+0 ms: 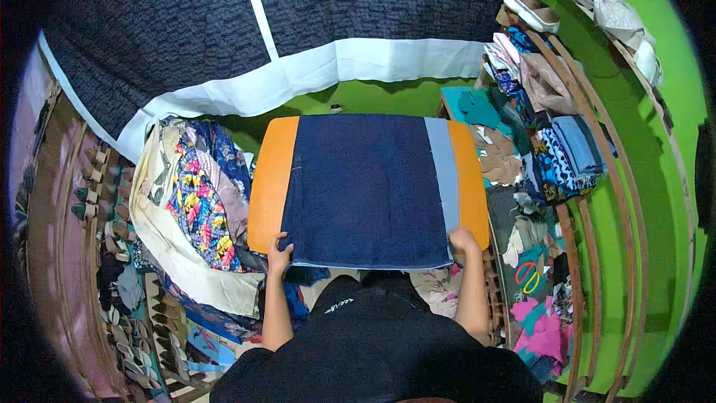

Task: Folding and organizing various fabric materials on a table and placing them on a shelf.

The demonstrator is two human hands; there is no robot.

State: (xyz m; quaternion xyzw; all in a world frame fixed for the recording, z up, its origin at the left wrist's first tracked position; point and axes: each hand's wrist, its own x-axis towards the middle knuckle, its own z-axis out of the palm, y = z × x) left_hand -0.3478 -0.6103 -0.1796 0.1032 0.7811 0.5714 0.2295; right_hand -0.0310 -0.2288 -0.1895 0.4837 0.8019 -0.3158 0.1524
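Since the orange tabletop point(268, 194) backs it, the navy cloth panel point(365, 186) at dial center lies flat. Left hand point(280, 255) at 8 o'clock, right hand point(465, 242) at 4, near corners, probably steadying the front edge; can't tell if fingers are closed.

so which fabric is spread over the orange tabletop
The plain navy cloth, flat between left hand and right hand; the floral cloth is heaped left, the folded blue cloth stacked right.

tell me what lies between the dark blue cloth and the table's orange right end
A grey-blue strip runs between the dark blue cloth and the table's orange right end, in the head view.
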